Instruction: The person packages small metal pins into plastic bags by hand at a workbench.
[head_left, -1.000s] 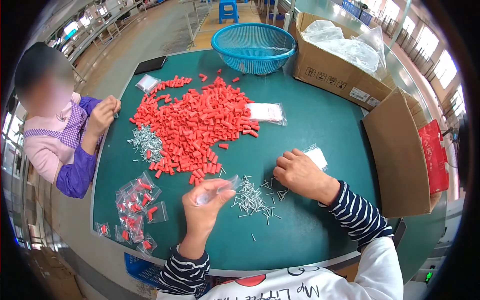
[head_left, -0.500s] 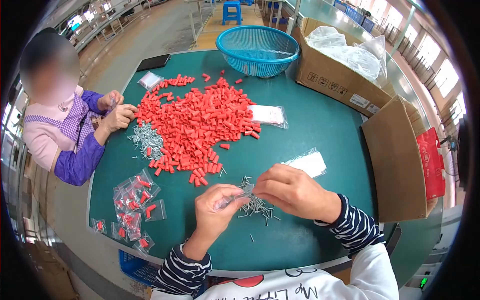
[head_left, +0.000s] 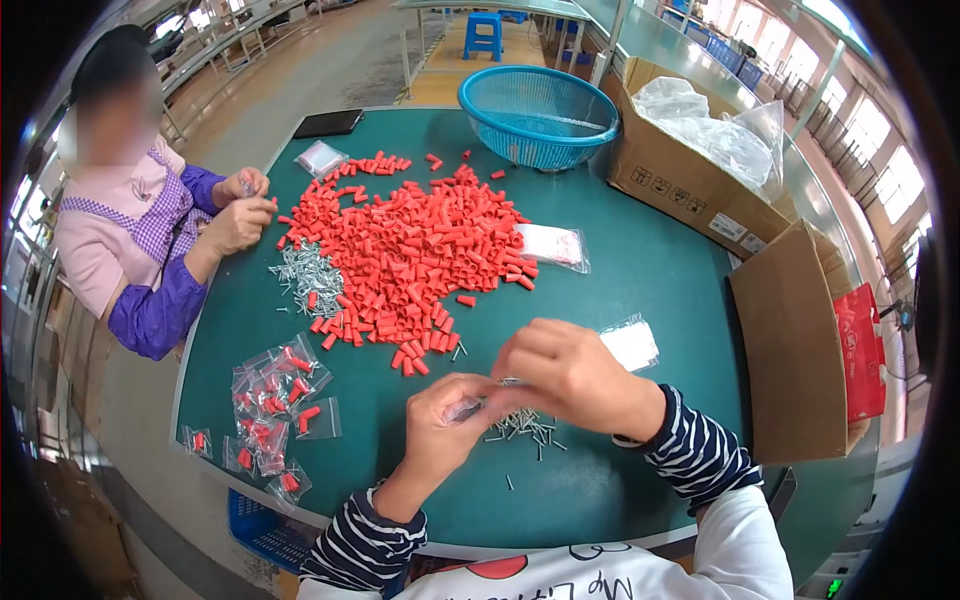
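Observation:
My left hand (head_left: 440,422) is closed around a small clear plastic bag (head_left: 463,409), mostly covered by the fingers. Over its fingertips my right hand (head_left: 562,370) curls with fingers pinched together; what they hold, if anything, is hidden. Just below the right hand lies a small pile of screws (head_left: 524,424), partly covered by it. Beyond both hands spreads a large heap of red plastic caps (head_left: 415,250). At the left are several filled bags (head_left: 268,400) with red caps inside.
A co-worker (head_left: 140,220) sits at the left, hands by more screws (head_left: 308,275). Stacks of clear bags (head_left: 630,343) lie on the green table (head_left: 640,260). A blue basket (head_left: 540,115) and cardboard boxes (head_left: 790,350) stand at the far and right edges.
My right hand has moved over the left fingertips and covers more of the bag. The view has shifted slightly. The co-worker's hands have drawn back from the red heap.

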